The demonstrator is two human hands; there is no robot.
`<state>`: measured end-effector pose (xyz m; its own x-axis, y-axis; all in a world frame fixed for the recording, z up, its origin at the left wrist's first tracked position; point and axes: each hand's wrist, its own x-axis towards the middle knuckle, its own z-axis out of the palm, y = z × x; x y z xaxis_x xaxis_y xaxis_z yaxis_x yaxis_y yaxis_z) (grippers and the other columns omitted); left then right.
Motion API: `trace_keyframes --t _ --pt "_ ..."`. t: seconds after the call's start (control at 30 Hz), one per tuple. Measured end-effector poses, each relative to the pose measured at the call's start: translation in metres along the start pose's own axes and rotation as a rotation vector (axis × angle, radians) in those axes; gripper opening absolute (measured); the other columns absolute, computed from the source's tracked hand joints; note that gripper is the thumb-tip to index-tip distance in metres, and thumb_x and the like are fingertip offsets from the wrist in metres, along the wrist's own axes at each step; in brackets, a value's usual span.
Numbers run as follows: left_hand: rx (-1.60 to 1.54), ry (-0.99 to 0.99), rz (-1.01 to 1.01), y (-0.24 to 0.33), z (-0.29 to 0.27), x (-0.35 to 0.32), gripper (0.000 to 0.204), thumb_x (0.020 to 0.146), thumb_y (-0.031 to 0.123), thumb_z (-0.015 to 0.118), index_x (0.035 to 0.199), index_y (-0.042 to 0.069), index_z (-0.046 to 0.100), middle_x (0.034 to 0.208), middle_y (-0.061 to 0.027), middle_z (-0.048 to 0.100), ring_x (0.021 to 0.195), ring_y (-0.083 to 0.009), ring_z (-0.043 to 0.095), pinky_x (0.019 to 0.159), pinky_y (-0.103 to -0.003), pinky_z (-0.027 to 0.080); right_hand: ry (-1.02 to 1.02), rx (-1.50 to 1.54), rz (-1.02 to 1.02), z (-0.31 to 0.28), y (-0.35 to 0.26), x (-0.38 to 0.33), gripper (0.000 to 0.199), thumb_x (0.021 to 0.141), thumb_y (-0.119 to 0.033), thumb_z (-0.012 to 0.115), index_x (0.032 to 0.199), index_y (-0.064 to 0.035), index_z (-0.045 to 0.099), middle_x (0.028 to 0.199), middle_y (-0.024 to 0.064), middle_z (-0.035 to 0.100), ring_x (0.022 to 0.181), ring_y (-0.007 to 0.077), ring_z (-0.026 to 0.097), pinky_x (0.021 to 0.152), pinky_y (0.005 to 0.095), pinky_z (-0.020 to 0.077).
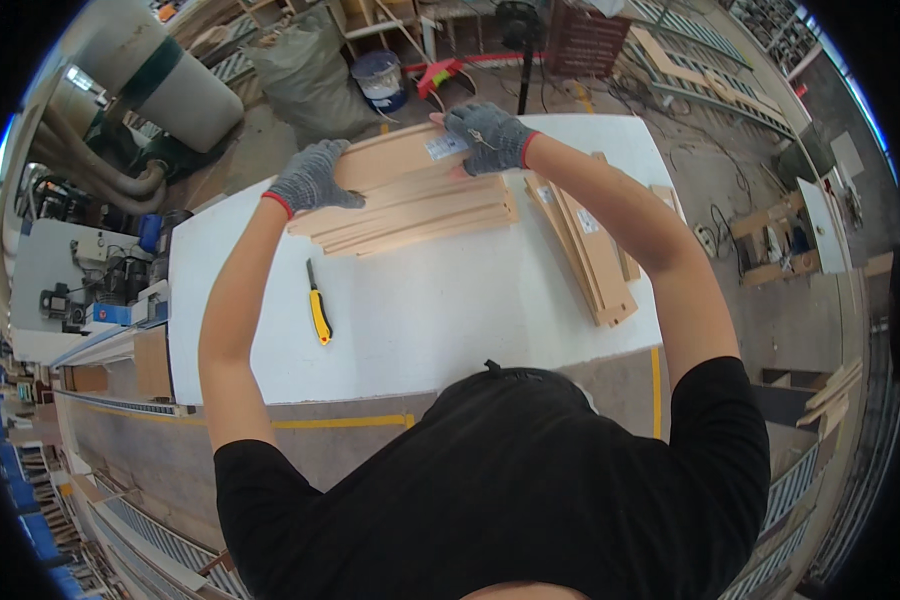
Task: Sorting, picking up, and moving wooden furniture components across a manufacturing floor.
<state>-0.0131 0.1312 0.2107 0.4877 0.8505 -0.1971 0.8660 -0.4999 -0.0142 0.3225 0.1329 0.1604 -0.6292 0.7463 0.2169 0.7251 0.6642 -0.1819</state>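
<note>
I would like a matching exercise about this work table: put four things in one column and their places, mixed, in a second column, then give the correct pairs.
Things:
1. left hand
2. right hand
3. utility knife
4. second stack of boards

Places:
A. lying alone on the white table, nearer the person
B. gripping the left end of the top board
C. on the table's right side
D. on the right end of the top board, by its label

Pairs: 1-B, 2-D, 3-A, 4-C
</note>
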Motion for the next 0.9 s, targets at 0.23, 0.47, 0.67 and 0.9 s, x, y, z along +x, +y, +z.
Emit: trace_keyframes --t 0.23,0.47,0.67,0.9 --pt "0.001 0.059 0.038 0.001 0.005 0.006 0.105 0.062 0.035 0.091 0.147 0.001 0.041 0.140 -0.0231 0.052 0.132 -0.0360 0.050 0.114 -0.040 0.039 -0.050 -0.100 0.020 -0.008 0.003 -0.009 0.097 0.070 -0.055 0.083 0.145 -0.0077 0.046 0.131 0.0171 0.059 0.124 0.0365 0.055 0.107 0.0468 0.0397" --pt "-0.003 0.763 0.423 0.090 0.017 -0.050 0.088 0.073 0.032 0.085 0.144 0.003 0.043 0.139 -0.0201 0.053 0.131 -0.0355 0.049 0.112 -0.049 0.036 0.537 0.014 0.799 0.063 0.008 -0.219 0.094 0.071 -0.051 0.081 0.139 0.0017 0.045 0.125 0.0259 0.058 0.117 0.0389 0.057 0.102 0.0460 0.0452" --pt "-0.779 0.394 0.317 0.288 0.160 -0.066 0.050 0.082 0.016 0.078 0.127 0.005 0.058 0.120 -0.0129 0.064 0.112 -0.0276 0.062 0.100 -0.038 0.049 -0.079 -0.019 1.182 0.127 -0.008 -0.299 0.109 0.067 -0.048 0.082 0.150 0.0018 0.032 0.122 0.0259 0.055 0.113 0.0390 0.057 0.096 0.0482 0.0462" --pt "-1.041 -0.148 -0.067 0.381 0.284 -0.023 0.062 0.088 0.025 0.077 0.138 -0.001 0.049 0.117 -0.0174 0.065 0.104 -0.0250 0.066 0.093 -0.038 0.054 -0.096 0.084 1.105 0.108 -0.005 -0.329 0.106 0.069 -0.035 0.082 0.154 -0.0029 0.027 0.122 0.0234 0.054 0.106 0.0378 0.061 0.087 0.0481 0.0496"
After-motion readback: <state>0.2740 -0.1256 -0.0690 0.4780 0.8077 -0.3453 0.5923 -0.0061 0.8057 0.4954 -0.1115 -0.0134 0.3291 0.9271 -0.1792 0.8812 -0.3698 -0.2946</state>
